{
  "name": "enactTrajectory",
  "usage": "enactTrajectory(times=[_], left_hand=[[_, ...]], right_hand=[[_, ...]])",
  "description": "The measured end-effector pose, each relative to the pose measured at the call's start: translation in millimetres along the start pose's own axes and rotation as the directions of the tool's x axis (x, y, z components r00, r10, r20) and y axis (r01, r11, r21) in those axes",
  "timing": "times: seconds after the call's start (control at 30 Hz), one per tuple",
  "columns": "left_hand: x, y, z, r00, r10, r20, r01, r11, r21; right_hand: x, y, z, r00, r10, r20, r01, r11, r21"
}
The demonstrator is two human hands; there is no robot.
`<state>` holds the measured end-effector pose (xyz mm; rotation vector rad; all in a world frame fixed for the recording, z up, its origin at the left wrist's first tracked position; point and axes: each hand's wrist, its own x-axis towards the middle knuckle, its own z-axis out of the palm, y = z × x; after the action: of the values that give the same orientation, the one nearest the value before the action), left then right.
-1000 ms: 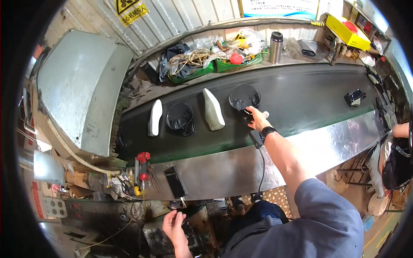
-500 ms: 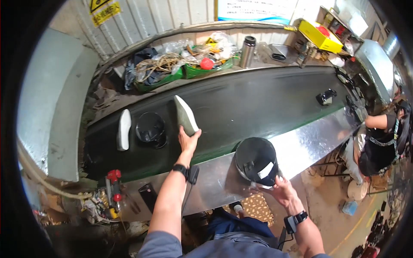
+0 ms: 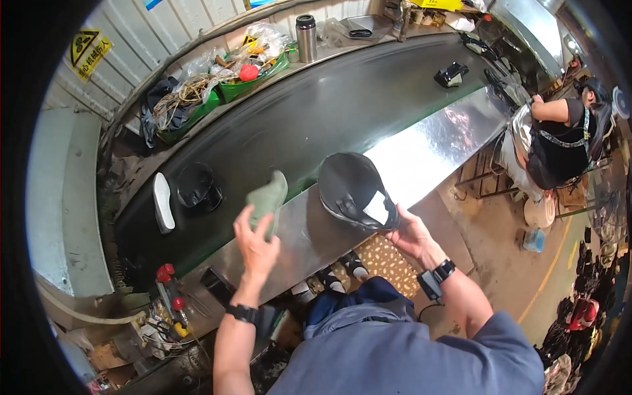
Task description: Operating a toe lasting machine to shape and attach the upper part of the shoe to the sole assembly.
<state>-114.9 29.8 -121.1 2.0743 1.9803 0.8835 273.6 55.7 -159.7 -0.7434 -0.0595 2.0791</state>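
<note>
My left hand [image 3: 255, 249] is closed round the lower end of a grey-green shoe last [image 3: 268, 199], which is slightly blurred and held above the near edge of the belt. A black, hollow, open-topped piece [image 3: 347, 178] with a white label inside is tilted over the metal edge. My right hand [image 3: 413, 232] grips its lower right rim, thumb up. Farther left on the belt lie another last with a white sole [image 3: 162, 201] and a similar black hollow piece [image 3: 197, 185].
The dark belt [image 3: 289, 115] runs past a metal ledge [image 3: 415, 158]. Behind it stand a steel flask [image 3: 306, 41] and green bins [image 3: 217, 95] of scraps. A red tool [image 3: 170, 286] lies at the lower left. Another person [image 3: 559, 138] sits at the right beside dark pieces [image 3: 451, 74].
My left hand has brought the last nearer to me and turned it, so its green side shows instead of the white sole edge. The view has shifted; my right hand keeps hold.
</note>
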Motion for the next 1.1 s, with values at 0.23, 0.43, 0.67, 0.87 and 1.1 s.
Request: enactTrajectory(times=[0.23, 0.43, 0.67, 0.87, 1.1], left_hand=[[-75.6, 85.4, 56.9, 0.9, 0.432, 0.05, -0.434, 0.901, 0.022], [-67.6, 91.8, 72.1, 0.982, 0.005, 0.19, 0.097, 0.845, -0.526], [3.1, 22.0, 24.7, 0.5, -0.372, 0.782, 0.61, -0.491, -0.623], [22.2, -0.2, 71.3, 0.578, -0.635, 0.513, 0.677, 0.023, -0.736], [37.2, -25.8, 125.7, 0.694, -0.699, -0.173, 0.678, 0.715, -0.172]], right_hand=[[2.0, -4.2, 20.2, 0.992, 0.056, 0.109, -0.055, 0.998, -0.016], [-10.4, -13.5, 61.5, 0.997, -0.069, -0.017, 0.059, 0.939, -0.339], [-41.8, 43.4, 54.8, 0.748, 0.242, 0.618, 0.663, -0.314, -0.679], [-23.2, 92.0, 8.3, 0.578, 0.179, 0.796, 0.729, -0.552, -0.405], [21.4, 119.5, 6.9, 0.777, -0.291, 0.558, 0.553, -0.108, -0.826]])
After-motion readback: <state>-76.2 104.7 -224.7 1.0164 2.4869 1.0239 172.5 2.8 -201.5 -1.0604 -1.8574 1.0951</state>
